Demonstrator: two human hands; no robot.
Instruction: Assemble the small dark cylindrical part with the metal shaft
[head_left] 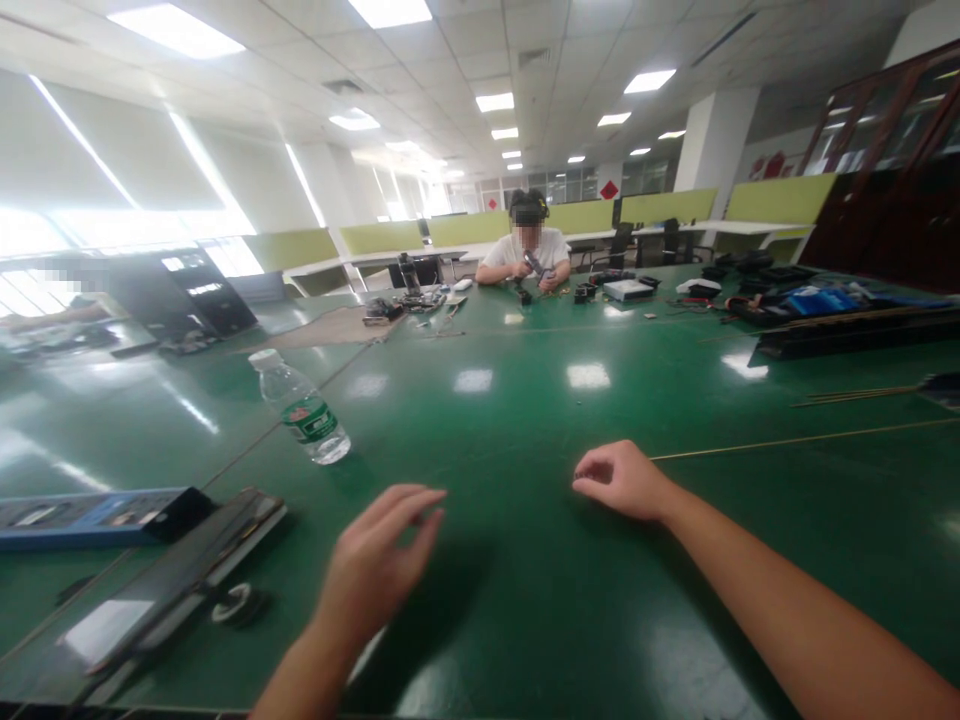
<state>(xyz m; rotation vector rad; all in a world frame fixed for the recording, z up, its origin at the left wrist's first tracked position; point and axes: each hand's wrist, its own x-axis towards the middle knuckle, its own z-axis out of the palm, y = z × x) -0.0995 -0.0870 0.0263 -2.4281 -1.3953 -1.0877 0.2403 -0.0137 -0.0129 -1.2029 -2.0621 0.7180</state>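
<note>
My left hand [379, 560] is held over the green tabletop [517, 400], its fingers stretched forward and the thumb a little apart; nothing shows in it. To the right, my right hand [622, 482] is curled close to the table surface, thumb and fingertips brought together. A tiny dark spot shows at those fingertips, too small to name. A thin brass-coloured rod [795, 440] runs from behind the right hand toward the right edge; whether the hand touches it I cannot tell. Beyond my left hand stands a clear water bottle [311, 420] with a green label and white cap.
At left lie a blue power strip [90, 515], a dark flat device [180, 570] and a small round part [234, 603]. More rods [855, 397] and a black tray [847, 335] are at right. Across the table a person [559, 250] handles a tool among scattered parts.
</note>
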